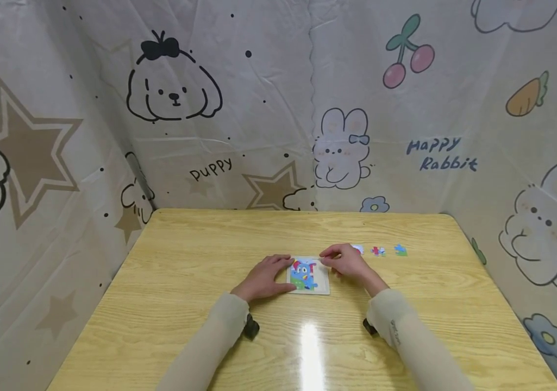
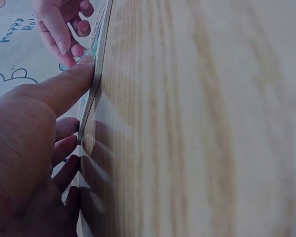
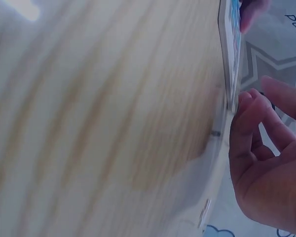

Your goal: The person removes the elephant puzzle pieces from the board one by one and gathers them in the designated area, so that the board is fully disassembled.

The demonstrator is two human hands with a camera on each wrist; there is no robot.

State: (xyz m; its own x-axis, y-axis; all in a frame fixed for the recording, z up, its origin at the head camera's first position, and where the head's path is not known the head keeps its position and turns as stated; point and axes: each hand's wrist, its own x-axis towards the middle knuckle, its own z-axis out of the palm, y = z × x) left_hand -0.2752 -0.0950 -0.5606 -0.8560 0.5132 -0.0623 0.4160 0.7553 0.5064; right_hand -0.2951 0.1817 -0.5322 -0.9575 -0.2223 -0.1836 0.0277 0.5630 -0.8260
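Observation:
A small square jigsaw tray [image 1: 321,294] lies on the table, its left part filled with a picture of a blue cartoon animal [image 1: 302,274] and its right part pale. My left hand [image 1: 267,277] holds the tray by its left side, thumb at the lower edge and fingers at the upper corner. Seen from the left wrist, the thumb [image 2: 71,84] lies on the tray's rim. My right hand [image 1: 348,263] is at the tray's upper right corner, fingers bent, thumb and forefinger close together. I cannot tell whether a piece is between those fingertips.
Behind the right hand, loose jigsaw pieces lie in a row: a pinkish one [image 1: 358,248] partly hidden, a red and white one [image 1: 378,251] and a blue-green one [image 1: 400,250]. The wooden table [image 1: 200,239] meets a printed cloth [image 1: 268,119] at the back and sides.

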